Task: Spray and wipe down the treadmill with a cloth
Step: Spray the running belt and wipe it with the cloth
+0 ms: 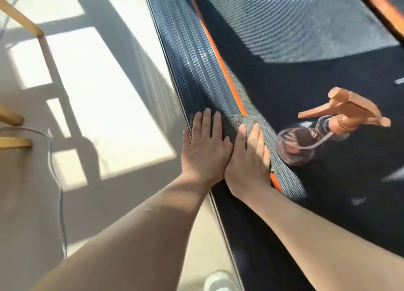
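Grip: both hands are laid flat with fingers straight; the left hand (203, 144) and right hand (248, 159) are pressed side by side onto the cloth (235, 123), and nothing is curled round it.
Cloth: it is held down on the treadmill's side rail (194, 61), just beside the orange strip (220, 58); two palms are probably used so that pressure is spread across the ribs.
Spray bottle (306, 142): it is stood upright on the belt (306, 28), near the right hand, probably kept within reach for re-spraying.
Surroundings: a white cable (51, 159) and wooden legs (47, 47) are seen on the sunlit floor (109, 93).
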A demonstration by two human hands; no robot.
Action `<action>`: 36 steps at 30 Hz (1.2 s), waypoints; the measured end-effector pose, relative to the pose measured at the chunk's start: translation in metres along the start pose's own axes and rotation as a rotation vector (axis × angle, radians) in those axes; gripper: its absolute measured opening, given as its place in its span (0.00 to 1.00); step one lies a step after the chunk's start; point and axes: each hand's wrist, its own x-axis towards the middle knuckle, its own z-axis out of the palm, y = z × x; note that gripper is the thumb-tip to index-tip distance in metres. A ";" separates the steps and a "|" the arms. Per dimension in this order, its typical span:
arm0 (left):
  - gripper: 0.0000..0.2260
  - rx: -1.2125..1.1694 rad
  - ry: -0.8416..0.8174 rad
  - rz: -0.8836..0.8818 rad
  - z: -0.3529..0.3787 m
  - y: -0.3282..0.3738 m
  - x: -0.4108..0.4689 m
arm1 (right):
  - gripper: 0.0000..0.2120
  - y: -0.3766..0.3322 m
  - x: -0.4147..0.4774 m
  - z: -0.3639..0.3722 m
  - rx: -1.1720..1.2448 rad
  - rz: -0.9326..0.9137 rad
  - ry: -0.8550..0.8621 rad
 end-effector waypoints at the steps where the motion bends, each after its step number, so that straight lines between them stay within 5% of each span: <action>1: 0.27 0.002 0.013 0.006 -0.006 -0.007 0.017 | 0.30 -0.010 0.016 -0.001 0.008 -0.006 0.012; 11: 0.28 0.070 -0.060 0.046 -0.051 -0.051 0.143 | 0.28 -0.092 0.125 -0.001 0.059 0.105 0.239; 24: 0.29 0.172 -0.025 0.062 -0.096 -0.091 0.255 | 0.30 -0.153 0.240 -0.023 0.113 0.107 0.009; 36: 0.27 0.221 -0.080 0.063 -0.149 -0.148 0.413 | 0.30 -0.242 0.382 -0.037 0.110 0.061 0.060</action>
